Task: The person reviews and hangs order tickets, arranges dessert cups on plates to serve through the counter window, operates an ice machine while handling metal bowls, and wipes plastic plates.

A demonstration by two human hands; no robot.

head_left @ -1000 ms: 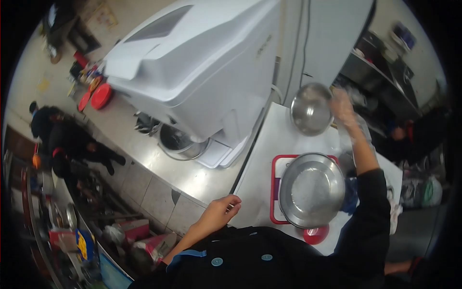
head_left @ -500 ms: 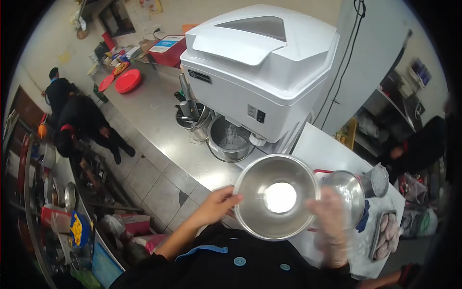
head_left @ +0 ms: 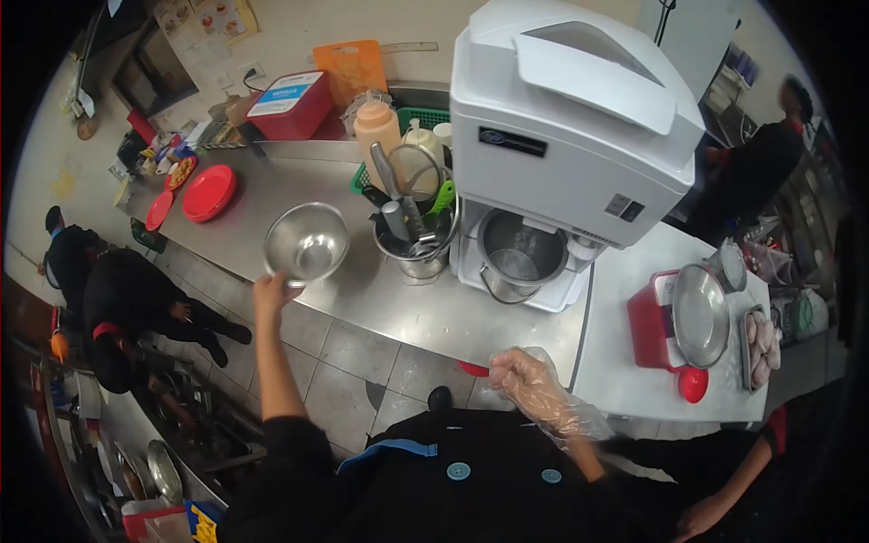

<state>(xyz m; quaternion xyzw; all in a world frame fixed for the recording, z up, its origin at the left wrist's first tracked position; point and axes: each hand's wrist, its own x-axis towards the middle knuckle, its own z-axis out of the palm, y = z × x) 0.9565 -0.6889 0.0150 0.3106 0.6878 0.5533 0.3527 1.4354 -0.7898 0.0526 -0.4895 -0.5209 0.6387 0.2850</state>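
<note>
A stainless steel mixing bowl [head_left: 308, 237] hangs tilted over the left part of the steel counter, its inside bare. My left hand [head_left: 273, 294] grips its near rim, thumb and fingers pinched together. In a clear plastic glove, my right hand [head_left: 528, 385] is held in front of my body with its fingers curled in; nothing shows in them. Beyond it stands a white ice machine [head_left: 579, 136] with a steel bucket [head_left: 523, 249] of crushed ice under its spout. Left of the machine, a steel container [head_left: 421, 244] holds knives and other utensils.
Red plates [head_left: 210, 193], a red box [head_left: 288, 109] and squeeze bottles stand farther back. On the white table to the right are a red container [head_left: 650, 330], a steel basin [head_left: 700, 317], a red scoop [head_left: 693, 385] and a tray of pale bundles [head_left: 762, 351]. Other people are on both sides.
My left hand has carried the bowl away from my body, forward and left over the counter. My right hand has left the bowl's rim. The view has turned left.
</note>
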